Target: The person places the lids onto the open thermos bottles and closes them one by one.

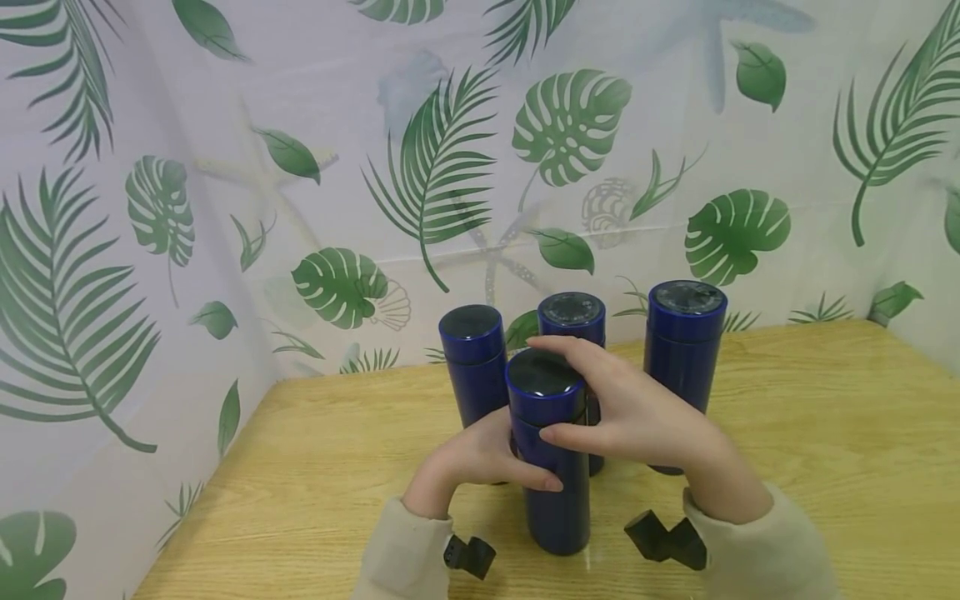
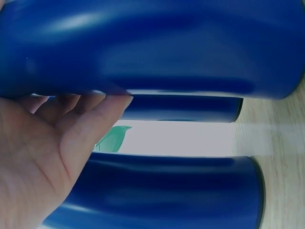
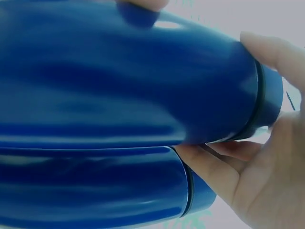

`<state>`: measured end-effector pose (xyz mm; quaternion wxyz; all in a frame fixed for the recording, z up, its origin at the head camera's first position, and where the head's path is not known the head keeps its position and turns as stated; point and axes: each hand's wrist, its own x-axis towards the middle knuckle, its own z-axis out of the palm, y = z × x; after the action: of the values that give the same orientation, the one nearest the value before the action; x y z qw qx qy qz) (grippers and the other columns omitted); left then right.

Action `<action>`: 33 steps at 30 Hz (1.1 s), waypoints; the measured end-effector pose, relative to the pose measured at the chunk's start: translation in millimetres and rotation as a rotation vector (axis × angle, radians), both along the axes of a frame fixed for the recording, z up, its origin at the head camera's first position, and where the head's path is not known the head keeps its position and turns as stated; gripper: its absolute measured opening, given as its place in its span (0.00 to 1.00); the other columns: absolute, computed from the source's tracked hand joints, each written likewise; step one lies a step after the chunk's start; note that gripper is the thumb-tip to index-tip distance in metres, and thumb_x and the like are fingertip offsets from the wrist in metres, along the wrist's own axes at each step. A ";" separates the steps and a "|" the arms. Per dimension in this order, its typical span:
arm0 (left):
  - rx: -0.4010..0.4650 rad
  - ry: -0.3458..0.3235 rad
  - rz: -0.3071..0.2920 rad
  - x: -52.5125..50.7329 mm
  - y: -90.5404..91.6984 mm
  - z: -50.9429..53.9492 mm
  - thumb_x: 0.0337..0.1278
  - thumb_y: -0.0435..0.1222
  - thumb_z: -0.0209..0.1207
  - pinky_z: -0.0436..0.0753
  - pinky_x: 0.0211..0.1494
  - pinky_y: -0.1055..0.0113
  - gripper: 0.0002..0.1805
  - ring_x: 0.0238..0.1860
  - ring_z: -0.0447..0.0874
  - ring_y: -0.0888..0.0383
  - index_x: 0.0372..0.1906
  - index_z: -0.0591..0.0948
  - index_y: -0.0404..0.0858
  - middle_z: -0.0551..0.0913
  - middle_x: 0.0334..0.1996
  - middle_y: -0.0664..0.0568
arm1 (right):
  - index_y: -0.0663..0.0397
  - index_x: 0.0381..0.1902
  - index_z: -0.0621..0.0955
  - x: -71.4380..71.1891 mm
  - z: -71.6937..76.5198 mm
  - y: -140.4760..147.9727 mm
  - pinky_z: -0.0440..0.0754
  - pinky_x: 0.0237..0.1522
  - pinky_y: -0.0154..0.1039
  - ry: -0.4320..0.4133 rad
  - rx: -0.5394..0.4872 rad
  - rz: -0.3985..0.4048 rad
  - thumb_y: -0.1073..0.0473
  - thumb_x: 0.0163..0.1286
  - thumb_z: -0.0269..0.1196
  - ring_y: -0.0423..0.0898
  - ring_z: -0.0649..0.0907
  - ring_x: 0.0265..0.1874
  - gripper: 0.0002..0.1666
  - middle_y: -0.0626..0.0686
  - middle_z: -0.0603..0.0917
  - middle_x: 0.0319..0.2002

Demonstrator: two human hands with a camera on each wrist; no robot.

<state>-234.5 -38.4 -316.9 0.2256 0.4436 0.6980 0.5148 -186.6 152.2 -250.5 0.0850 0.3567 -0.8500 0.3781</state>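
In the head view a dark blue thermos bottle (image 1: pixel 558 517) with a black-topped lid (image 1: pixel 543 375) stands upright in front of several similar bottles. My left hand (image 1: pixel 476 458) grips its body from the left, thumb across the front. Higher up, my right hand (image 1: pixel 645 412) holds the same bottle near the lid seam, with its thumb in front and fingers reaching behind the lid. The left wrist view shows the held bottle (image 2: pixel 190 47) close up; the left fingertips behind it are hidden. In the right wrist view the right fingers (image 3: pixel 214 167) touch the bottle (image 3: pixel 119 86) below the lid.
Behind the held bottle stand a left bottle (image 1: pixel 472 350), a partly covered middle bottle (image 1: pixel 572 312) and a right bottle (image 1: pixel 682 367). They share a wood-grain table (image 1: pixel 322 467). A leaf-patterned cloth (image 1: pixel 300 208) hangs along the back and left. Black wrist cameras (image 1: pixel 471 557) sit below both hands.
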 end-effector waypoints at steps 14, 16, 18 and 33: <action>0.016 0.005 -0.022 -1.4 0.2 0.1 0.41 0.24 0.63 0.70 0.53 0.65 0.34 0.47 0.74 0.61 0.58 0.63 0.35 0.73 0.50 0.47 | 0.54 0.60 0.63 0.8 0.6 -4.6 0.72 0.46 0.49 -0.011 -0.015 -0.042 0.48 0.51 0.68 0.48 0.73 0.48 0.42 0.52 0.71 0.51; 0.019 0.005 -0.024 -1.3 0.3 0.4 0.41 0.24 0.63 0.70 0.53 0.65 0.34 0.47 0.74 0.61 0.58 0.64 0.34 0.73 0.50 0.47 | 0.53 0.60 0.64 0.8 0.5 -5.0 0.72 0.45 0.49 -0.010 -0.011 -0.048 0.48 0.50 0.68 0.48 0.73 0.48 0.42 0.52 0.71 0.51; 0.021 0.003 -0.025 -1.0 0.3 0.6 0.41 0.23 0.63 0.70 0.53 0.65 0.34 0.47 0.74 0.61 0.58 0.64 0.34 0.73 0.50 0.46 | 0.53 0.60 0.64 0.6 0.2 -5.3 0.72 0.45 0.49 -0.008 -0.009 -0.050 0.47 0.51 0.67 0.48 0.73 0.48 0.41 0.52 0.71 0.51; 0.023 -0.042 -0.032 -2.1 0.5 -0.2 0.41 0.22 0.61 0.70 0.53 0.64 0.35 0.47 0.74 0.61 0.59 0.62 0.33 0.72 0.51 0.43 | 0.49 0.59 0.64 -1.3 -2.3 -6.9 0.74 0.42 0.44 -0.017 -0.015 -0.084 0.45 0.46 0.70 0.45 0.73 0.45 0.45 0.50 0.70 0.50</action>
<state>-236.6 -37.9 -317.1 0.2434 0.4466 0.6800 0.5282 -187.9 145.4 -252.9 0.0965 0.3168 -0.8620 0.3837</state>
